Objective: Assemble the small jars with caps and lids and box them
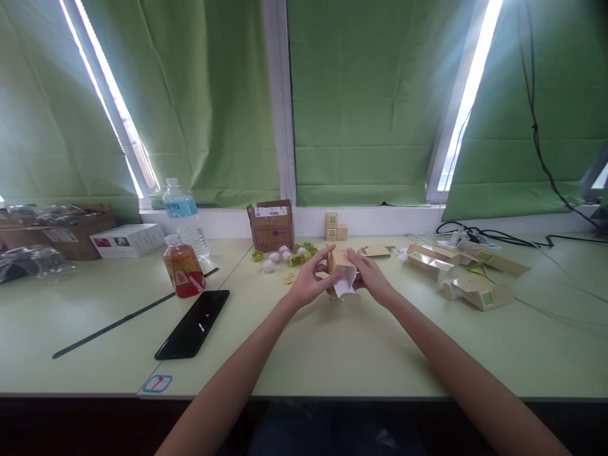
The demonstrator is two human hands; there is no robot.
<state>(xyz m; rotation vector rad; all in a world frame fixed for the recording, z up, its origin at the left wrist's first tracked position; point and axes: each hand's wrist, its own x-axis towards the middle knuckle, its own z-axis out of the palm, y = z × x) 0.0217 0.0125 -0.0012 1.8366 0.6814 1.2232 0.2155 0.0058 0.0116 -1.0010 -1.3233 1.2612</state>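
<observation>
Between my two hands is a small tan cardboard box [340, 258], its open end with white inner flaps turned toward me. My left hand [313, 278] grips the box's left side, thumb in front and forefinger along the top. My right hand [373, 275] holds the opposite side with its fingers on the top edge. Something shiny shows just under the box, too small to make out. Close to my left hand lie a few small yellow pieces [289, 278], several green cup-like pieces [299, 256] and several pale pink round pieces [274, 257].
Three small closed boxes [332, 229] stand at the back. Unfolded cartons [482, 291] and black cables [513, 239] lie on the right. A brown carton [272, 228], a red drink bottle [184, 269], a water bottle [186, 218] and a black phone [194, 326] are on the left.
</observation>
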